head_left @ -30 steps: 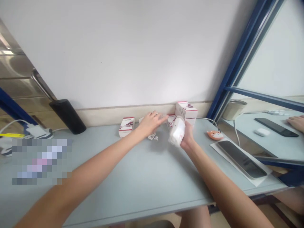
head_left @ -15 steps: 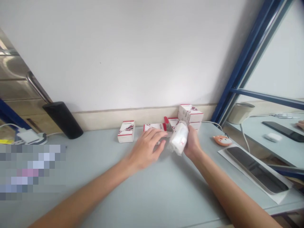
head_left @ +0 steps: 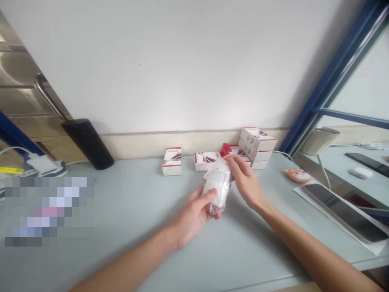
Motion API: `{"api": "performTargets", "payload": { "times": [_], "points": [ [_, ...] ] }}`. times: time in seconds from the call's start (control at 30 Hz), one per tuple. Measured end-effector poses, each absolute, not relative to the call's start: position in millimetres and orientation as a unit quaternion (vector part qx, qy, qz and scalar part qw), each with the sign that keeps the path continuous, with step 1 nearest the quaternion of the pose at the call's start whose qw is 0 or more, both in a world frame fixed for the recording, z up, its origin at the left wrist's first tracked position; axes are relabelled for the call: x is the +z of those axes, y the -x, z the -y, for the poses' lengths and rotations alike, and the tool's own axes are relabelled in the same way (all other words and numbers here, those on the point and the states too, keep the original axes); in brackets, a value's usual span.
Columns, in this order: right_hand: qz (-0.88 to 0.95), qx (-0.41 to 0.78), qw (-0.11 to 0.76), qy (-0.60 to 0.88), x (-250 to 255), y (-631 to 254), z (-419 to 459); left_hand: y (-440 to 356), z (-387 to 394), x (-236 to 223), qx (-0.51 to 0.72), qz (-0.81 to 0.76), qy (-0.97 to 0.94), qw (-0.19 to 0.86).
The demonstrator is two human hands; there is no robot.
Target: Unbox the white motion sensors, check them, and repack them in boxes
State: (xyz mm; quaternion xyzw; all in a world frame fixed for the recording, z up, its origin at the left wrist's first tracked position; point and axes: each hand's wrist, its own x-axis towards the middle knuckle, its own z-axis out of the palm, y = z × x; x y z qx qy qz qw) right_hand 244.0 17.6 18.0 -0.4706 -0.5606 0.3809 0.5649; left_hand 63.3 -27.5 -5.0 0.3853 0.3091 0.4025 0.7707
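Observation:
A white item in a clear plastic bag [head_left: 219,182] is held above the grey table, tilted. Its exact kind is hidden by the wrapping. My left hand [head_left: 194,213] is closed round its lower end, thumb on top. With its fingers pinched, my right hand [head_left: 244,180] grips the bag's upper edge. Just behind the bag stands a small white box with a raised red flap [head_left: 225,149], partly covered by the bag and my right hand. A flat white and red box [head_left: 206,161] lies to its left.
Another white and red box [head_left: 172,161] stands farther left. Several such boxes are stacked [head_left: 258,146] at the back right against the wall. A black cylinder [head_left: 88,144] leans at the left. An orange animal-shaped case [head_left: 298,175] and a dark phone-like slab [head_left: 346,213] lie at the right.
My left hand has come over and closed on the lower end of the bagged item. My right hand has shifted its grip to the bag's upper edge. The view has turned slightly left.

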Motion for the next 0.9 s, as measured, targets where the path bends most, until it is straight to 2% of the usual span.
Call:
{"api": "performTargets", "payload": {
  "times": [0.23,0.43,0.6,0.73,0.77,0.8,0.9],
  "points": [
    [0.689,0.264,0.509,0.444,41,-252,-17,-57,14,-11,0.385,-0.227,-0.346,0.825],
    [0.745,0.209,0.472,0.423,98,-248,-22,-51,8,-3,0.393,-0.233,-0.298,0.838],
    [0.724,0.112,0.542,0.412,136,-250,-46,-49,9,-2,0.409,-0.264,-0.267,0.831],
    [0.637,-0.054,0.636,0.433,122,-246,-93,-48,12,0,0.417,-0.272,-0.288,0.818],
    [0.629,-0.087,0.616,0.465,113,-244,-106,-47,13,1,0.416,-0.274,-0.298,0.815],
    [0.641,-0.113,0.559,0.513,104,-241,-118,-47,14,1,0.414,-0.279,-0.304,0.811],
    [0.679,-0.198,0.263,0.656,82,-236,-148,-46,14,1,0.421,-0.300,-0.307,0.799]
  ]
}}
